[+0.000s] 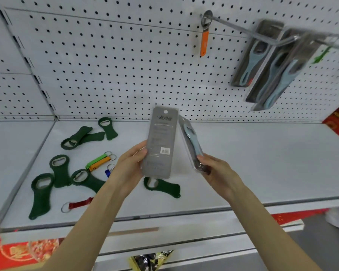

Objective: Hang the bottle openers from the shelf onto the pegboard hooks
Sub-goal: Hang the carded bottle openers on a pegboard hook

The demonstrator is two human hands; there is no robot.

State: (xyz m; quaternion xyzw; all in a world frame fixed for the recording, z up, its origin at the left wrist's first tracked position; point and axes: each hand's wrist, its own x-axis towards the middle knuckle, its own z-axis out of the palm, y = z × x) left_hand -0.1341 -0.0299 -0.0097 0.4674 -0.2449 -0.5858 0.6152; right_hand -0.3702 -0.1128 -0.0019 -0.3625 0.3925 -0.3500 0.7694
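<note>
With several packs (270, 63) hung at two o'clock, the left hand (129, 165) grips a carded opener (160, 141) centrally, the right hand (219, 173) a second pack (193, 147), and green openers (60, 170) wait shelved at eight o'clock.

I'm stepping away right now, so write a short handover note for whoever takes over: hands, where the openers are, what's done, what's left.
Left hand grips a grey carded opener pack, its back to the camera. Right hand grips a second pack.
Done: several similar packs and one orange opener hang on the pegboard.
Left: hang both held packs, then the green openers and keychain openers lying on the shelf.
</note>
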